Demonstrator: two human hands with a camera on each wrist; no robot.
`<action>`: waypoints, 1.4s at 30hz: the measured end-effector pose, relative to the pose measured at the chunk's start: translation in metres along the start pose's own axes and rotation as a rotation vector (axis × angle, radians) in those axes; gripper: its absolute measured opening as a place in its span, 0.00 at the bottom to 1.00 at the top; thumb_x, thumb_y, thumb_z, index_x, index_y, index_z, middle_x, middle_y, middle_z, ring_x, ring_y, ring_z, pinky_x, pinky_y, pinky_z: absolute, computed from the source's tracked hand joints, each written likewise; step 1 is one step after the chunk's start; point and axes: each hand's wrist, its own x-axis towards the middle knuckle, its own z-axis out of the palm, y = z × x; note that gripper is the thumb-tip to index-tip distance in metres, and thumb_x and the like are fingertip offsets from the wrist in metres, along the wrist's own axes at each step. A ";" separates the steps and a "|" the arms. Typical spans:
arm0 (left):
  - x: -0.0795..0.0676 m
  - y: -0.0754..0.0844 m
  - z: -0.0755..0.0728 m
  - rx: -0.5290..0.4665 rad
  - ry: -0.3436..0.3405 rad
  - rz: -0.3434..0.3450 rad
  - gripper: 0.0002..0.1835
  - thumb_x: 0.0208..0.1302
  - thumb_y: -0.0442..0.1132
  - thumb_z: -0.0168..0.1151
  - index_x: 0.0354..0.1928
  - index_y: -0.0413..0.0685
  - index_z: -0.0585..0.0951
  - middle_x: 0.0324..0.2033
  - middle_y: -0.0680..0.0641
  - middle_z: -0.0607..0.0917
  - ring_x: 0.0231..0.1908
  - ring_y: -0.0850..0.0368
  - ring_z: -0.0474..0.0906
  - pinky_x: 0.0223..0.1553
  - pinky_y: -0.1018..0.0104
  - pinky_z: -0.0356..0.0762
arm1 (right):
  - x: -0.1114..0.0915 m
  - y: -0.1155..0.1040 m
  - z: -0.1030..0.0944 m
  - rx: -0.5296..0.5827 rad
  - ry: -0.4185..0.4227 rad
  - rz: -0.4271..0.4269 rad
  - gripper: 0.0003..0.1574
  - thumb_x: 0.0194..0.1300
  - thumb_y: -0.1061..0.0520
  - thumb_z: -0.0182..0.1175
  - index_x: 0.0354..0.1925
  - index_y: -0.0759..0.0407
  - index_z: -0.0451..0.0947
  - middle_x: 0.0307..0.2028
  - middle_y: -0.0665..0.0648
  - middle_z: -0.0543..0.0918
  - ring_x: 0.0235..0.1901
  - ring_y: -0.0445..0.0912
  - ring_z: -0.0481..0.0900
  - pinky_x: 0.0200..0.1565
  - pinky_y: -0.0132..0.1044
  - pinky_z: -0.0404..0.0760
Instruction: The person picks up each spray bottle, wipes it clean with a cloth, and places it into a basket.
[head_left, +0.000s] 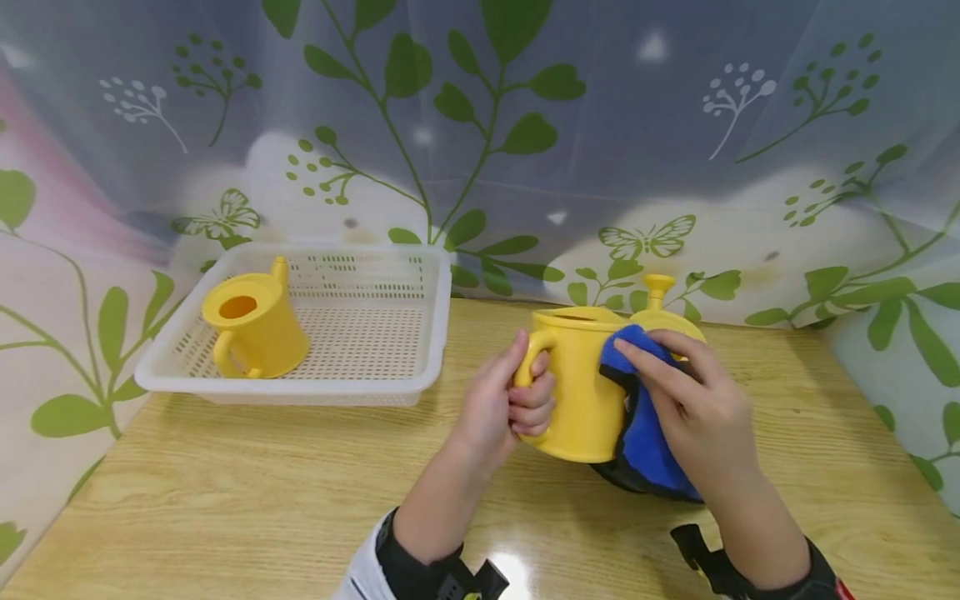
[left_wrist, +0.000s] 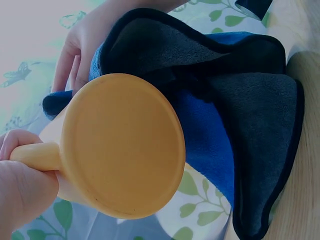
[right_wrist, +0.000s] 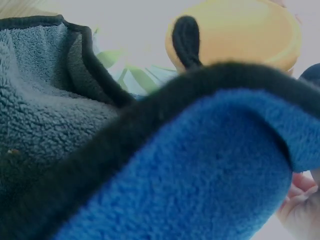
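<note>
Sleeve (head_left: 366, 568) up close, and here's the left hand (head_left: 498, 402) clamped on the handle (head_left: 538, 342), can (head_left: 581, 400) aloft over the counter (head_left: 581, 529), and it could twist free if the cloth (head_left: 651, 446), gripped in the right hand (head_left: 707, 408), drags too hard.

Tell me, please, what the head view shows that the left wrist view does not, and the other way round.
Only the head view shows the white perforated plastic basket, the small yellow plastic watering can inside it, and the flared spout tip of the yellow cylindrical watering can being held.

Only the left wrist view shows the held can's flat round base.

Both show the left hand gripping the held can's handle, the right hand with the blue, black-edged plush cloth, the wood-grain table and the leaf-print fabric backdrop.
</note>
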 end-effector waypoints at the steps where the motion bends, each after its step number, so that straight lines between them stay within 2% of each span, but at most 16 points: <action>1: 0.000 0.000 0.000 -0.002 0.007 0.002 0.20 0.73 0.51 0.26 0.23 0.54 0.60 0.08 0.64 0.58 0.09 0.69 0.48 0.13 0.70 0.36 | 0.000 0.000 0.000 0.001 0.000 -0.007 0.12 0.63 0.60 0.56 0.43 0.54 0.82 0.42 0.64 0.80 0.36 0.50 0.77 0.29 0.35 0.72; 6: -0.001 0.005 -0.005 -0.017 0.043 0.015 0.20 0.73 0.52 0.27 0.23 0.55 0.60 0.08 0.64 0.58 0.09 0.69 0.47 0.13 0.71 0.35 | -0.001 0.000 0.000 0.020 -0.050 -0.101 0.17 0.69 0.51 0.48 0.40 0.53 0.82 0.40 0.63 0.80 0.34 0.49 0.78 0.30 0.37 0.75; 13: -0.003 0.015 -0.015 -0.053 0.060 0.057 0.22 0.73 0.52 0.25 0.23 0.55 0.61 0.08 0.64 0.58 0.09 0.69 0.47 0.13 0.70 0.33 | -0.001 -0.004 0.001 0.132 -0.210 -0.287 0.18 0.71 0.56 0.43 0.42 0.49 0.82 0.39 0.61 0.78 0.37 0.48 0.75 0.31 0.33 0.73; 18: -0.005 0.018 -0.018 -0.080 0.060 0.069 0.22 0.73 0.52 0.24 0.23 0.55 0.62 0.08 0.62 0.57 0.09 0.69 0.47 0.13 0.70 0.33 | -0.001 -0.005 -0.001 0.216 -0.335 -0.337 0.19 0.72 0.57 0.41 0.45 0.48 0.80 0.41 0.59 0.75 0.38 0.45 0.72 0.35 0.30 0.70; 20: -0.005 0.018 -0.019 -0.082 0.057 0.073 0.23 0.73 0.52 0.24 0.23 0.55 0.62 0.08 0.62 0.56 0.09 0.69 0.47 0.13 0.71 0.33 | -0.001 -0.005 -0.001 0.229 -0.352 -0.338 0.20 0.72 0.57 0.40 0.46 0.49 0.80 0.42 0.60 0.75 0.38 0.45 0.71 0.36 0.30 0.70; 25: -0.004 0.017 -0.018 -0.066 0.030 0.052 0.22 0.73 0.53 0.24 0.23 0.56 0.62 0.08 0.63 0.57 0.09 0.69 0.47 0.13 0.71 0.33 | 0.001 -0.003 0.002 0.204 -0.258 -0.295 0.20 0.72 0.58 0.41 0.45 0.52 0.80 0.41 0.63 0.75 0.39 0.48 0.72 0.35 0.32 0.71; 33: -0.003 0.009 -0.011 -0.041 -0.069 0.011 0.21 0.73 0.51 0.25 0.24 0.54 0.61 0.09 0.61 0.56 0.09 0.68 0.45 0.12 0.69 0.34 | 0.001 0.002 0.002 0.090 -0.071 -0.103 0.19 0.71 0.54 0.44 0.41 0.57 0.82 0.42 0.66 0.76 0.40 0.52 0.74 0.31 0.35 0.72; 37: -0.002 0.005 -0.008 -0.029 -0.083 -0.012 0.20 0.73 0.52 0.26 0.24 0.54 0.60 0.09 0.62 0.57 0.09 0.67 0.45 0.12 0.70 0.35 | 0.003 0.004 0.000 0.064 0.028 -0.026 0.12 0.63 0.65 0.53 0.40 0.59 0.82 0.40 0.66 0.78 0.40 0.53 0.75 0.31 0.31 0.71; 40: -0.001 0.004 -0.007 -0.024 -0.076 -0.016 0.21 0.73 0.52 0.27 0.24 0.54 0.60 0.09 0.62 0.57 0.09 0.67 0.45 0.12 0.69 0.35 | 0.003 0.004 -0.001 0.052 0.048 -0.005 0.17 0.54 0.71 0.56 0.40 0.58 0.82 0.40 0.66 0.79 0.40 0.53 0.75 0.34 0.27 0.71; 42: -0.001 0.004 -0.006 -0.027 -0.070 -0.016 0.21 0.73 0.52 0.26 0.23 0.54 0.60 0.09 0.62 0.57 0.09 0.67 0.45 0.12 0.69 0.35 | 0.003 0.005 -0.001 0.050 0.034 -0.015 0.14 0.59 0.68 0.55 0.41 0.58 0.82 0.40 0.66 0.79 0.40 0.53 0.75 0.35 0.27 0.71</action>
